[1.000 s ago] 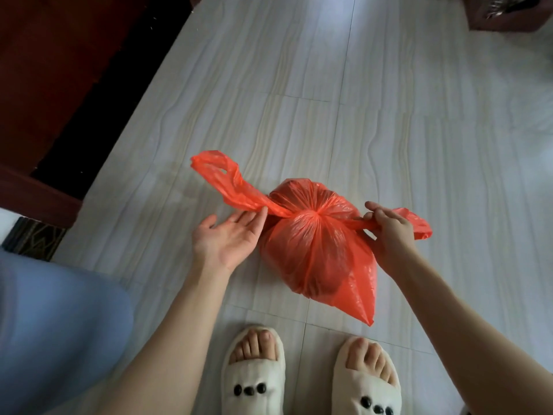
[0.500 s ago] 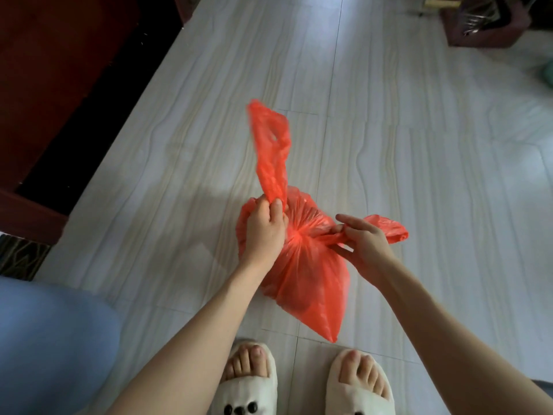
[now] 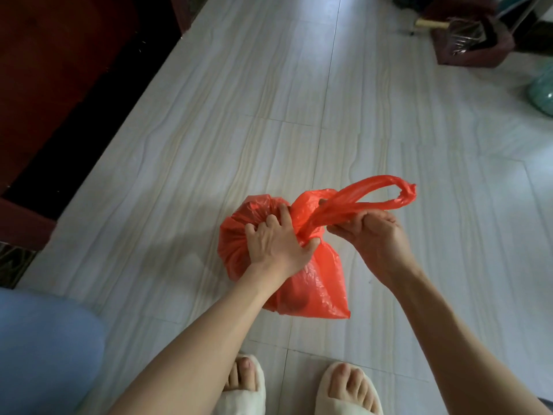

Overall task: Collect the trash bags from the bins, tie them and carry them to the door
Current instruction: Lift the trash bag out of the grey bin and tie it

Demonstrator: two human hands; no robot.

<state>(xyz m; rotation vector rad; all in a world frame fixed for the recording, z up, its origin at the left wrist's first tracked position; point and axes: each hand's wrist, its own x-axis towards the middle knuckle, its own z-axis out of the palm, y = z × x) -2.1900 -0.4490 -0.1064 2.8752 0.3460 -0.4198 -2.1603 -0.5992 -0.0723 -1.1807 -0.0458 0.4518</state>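
Note:
A full red plastic trash bag (image 3: pixel 320 283) lies on the pale tiled floor in front of my feet. My left hand (image 3: pixel 276 239) presses down on the bag's gathered top, thumb hooked at the neck. My right hand (image 3: pixel 371 232) grips the bag's two handle strips where they cross. The handle loop (image 3: pixel 386 194) sticks out to the upper right of that hand. What is inside the bag is hidden.
Dark red wooden furniture (image 3: pixel 59 85) runs along the left. A dark red box (image 3: pixel 472 40) with objects in it stands at the far right, a teal round object (image 3: pixel 541 94) beside it. My white slippers (image 3: pixel 347 390) are at the bottom, blue cloth (image 3: pixel 45 348) at the lower left.
My left hand dropped the upright handle and now presses on the bag's top. The handle swung over to the right, where my right hand took hold of both strips.

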